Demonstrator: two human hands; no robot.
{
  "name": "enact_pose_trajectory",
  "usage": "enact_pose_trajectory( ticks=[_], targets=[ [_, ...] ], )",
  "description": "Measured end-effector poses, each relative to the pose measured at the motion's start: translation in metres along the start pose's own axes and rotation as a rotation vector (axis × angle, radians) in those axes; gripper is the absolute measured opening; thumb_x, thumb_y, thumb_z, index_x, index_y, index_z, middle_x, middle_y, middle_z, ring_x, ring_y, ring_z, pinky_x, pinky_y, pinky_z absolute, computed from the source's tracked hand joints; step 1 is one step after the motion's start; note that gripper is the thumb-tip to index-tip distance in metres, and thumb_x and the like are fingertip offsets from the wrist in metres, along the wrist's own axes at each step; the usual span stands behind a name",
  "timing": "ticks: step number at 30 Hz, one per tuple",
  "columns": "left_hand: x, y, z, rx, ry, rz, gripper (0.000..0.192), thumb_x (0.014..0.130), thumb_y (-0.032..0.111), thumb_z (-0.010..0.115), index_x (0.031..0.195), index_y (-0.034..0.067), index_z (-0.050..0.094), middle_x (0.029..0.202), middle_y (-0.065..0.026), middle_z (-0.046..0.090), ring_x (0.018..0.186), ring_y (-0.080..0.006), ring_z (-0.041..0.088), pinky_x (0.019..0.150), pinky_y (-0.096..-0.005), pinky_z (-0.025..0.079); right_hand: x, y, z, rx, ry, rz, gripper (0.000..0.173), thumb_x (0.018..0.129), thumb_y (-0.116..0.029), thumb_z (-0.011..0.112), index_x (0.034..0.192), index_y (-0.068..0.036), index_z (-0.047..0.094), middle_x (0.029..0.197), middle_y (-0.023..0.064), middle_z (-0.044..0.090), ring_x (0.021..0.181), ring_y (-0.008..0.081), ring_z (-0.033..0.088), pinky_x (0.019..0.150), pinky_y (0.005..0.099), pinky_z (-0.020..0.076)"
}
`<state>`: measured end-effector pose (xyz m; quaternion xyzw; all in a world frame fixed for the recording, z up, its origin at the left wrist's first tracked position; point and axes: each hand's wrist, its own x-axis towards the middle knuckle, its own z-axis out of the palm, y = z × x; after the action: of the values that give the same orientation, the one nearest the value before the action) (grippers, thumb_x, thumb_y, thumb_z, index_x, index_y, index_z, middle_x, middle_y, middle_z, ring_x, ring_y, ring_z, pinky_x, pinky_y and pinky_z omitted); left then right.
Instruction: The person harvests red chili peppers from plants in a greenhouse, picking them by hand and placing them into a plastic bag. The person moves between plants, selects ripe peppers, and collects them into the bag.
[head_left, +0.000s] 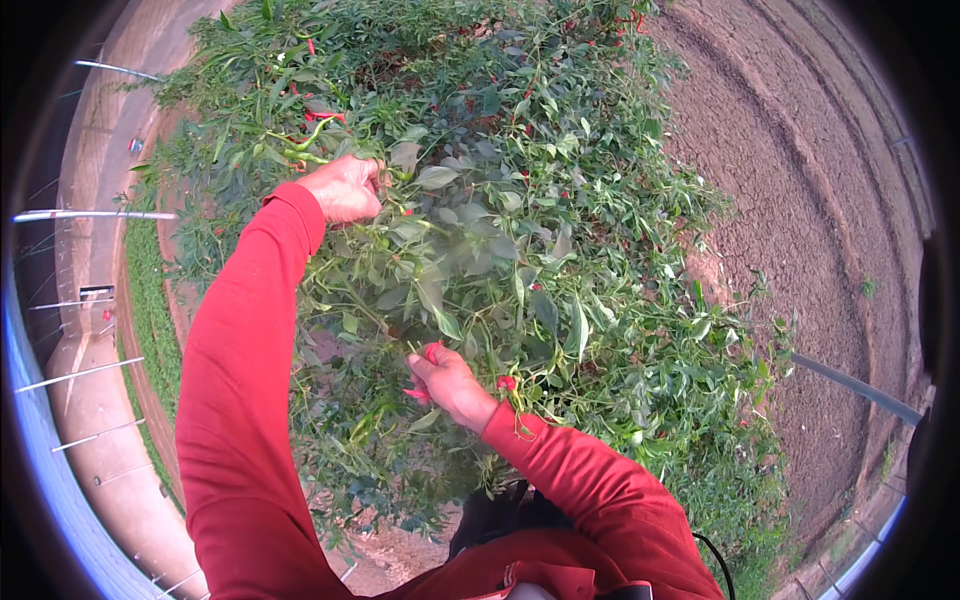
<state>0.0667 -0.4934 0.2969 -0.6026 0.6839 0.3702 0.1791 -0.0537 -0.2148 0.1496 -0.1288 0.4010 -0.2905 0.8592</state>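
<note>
My left hand (346, 189), in a red sleeve, reaches into the upper left of the chili pepper plants (480, 247). Its fingers are curled among stems and leaves; what they grip is hidden. Long green chili peppers (304, 156) hang just beyond its knuckles, with a red chili pepper (324, 116) above them. Lower down, near the middle, my right hand (442, 382) is closed around picked red chili peppers (417, 394), whose red ends and green stems stick out between thumb and fingers. Beside the right wrist hangs another red pepper (506, 382).
Dense pepper foliage spreads ahead and to the right. Bare cracked soil (780, 210) lies along the right side, with a grey pole (855, 388) there. At the left are a strip of low green plants (148, 277), a pale path (97, 420) and several white poles (94, 215).
</note>
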Motion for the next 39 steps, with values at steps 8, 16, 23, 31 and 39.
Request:
enact_pose_trajectory(
  ticks=[8,16,23,31,39],
  targets=[
    [-0.024,0.005,0.045,0.866,0.813,0.171,0.035,0.078,0.01,0.07,0.111,0.007,0.058,0.093,-0.0105,0.069,0.106,-0.0302,0.06,0.108,-0.0555,0.036,0.004,0.005,0.003,-0.012,-0.003,-0.01,0.019,0.104,-0.022,0.057,0.098,-0.004,0.055,0.078,0.0029,0.056,0.059,0.0123,0.054,0.05,0.0291,0.0497],
    [-0.051,0.014,0.0,0.686,1.137,0.44,0.044,0.083,-0.001,0.064,0.125,0.011,0.057,0.098,-0.0079,0.065,0.101,-0.027,0.06,0.099,-0.0462,0.043,0.006,0.003,0.004,-0.028,-0.005,-0.09,0.019,0.104,-0.022,0.058,0.098,-0.005,0.053,0.078,0.0017,0.056,0.058,0.0117,0.055,0.053,0.0293,0.0513],
    [-0.14,0.05,0.041,-0.012,0.941,0.664,0.018,0.09,-0.006,0.063,0.107,0.001,0.066,0.093,-0.008,0.063,0.082,-0.0207,0.062,0.074,-0.0298,0.049,0.003,-0.01,0.002,0.051,0.037,-0.164,0.021,0.103,-0.022,0.061,0.093,-0.005,0.053,0.073,0.0029,0.056,0.052,0.0126,0.054,0.054,0.0312,0.0536],
    [-0.144,-0.02,0.146,-1.016,0.151,-0.009,0.009,0.091,0.002,0.066,0.099,0.0,0.064,0.079,-0.0001,0.063,0.064,-0.0067,0.056,0.053,-0.025,0.044,0.004,-0.019,-0.001,0.318,-0.096,-0.245,0.022,0.106,-0.018,0.053,0.115,0.0,0.06,0.105,0.0138,0.07,0.098,0.0265,0.072,0.083,0.0364,0.061],
    [-0.112,-0.038,0.189,-1.038,0.141,0.052,0.005,0.089,0.002,0.068,0.093,0.001,0.065,0.086,-0.0044,0.068,0.075,-0.0103,0.064,0.067,-0.028,0.053,-0.008,-0.023,-0.007,0.316,-0.192,-0.113,0.023,0.106,-0.02,0.053,0.121,-0.003,0.057,0.104,0.0096,0.069,0.088,0.0196,0.071,0.075,0.035,0.063]
  ],
)
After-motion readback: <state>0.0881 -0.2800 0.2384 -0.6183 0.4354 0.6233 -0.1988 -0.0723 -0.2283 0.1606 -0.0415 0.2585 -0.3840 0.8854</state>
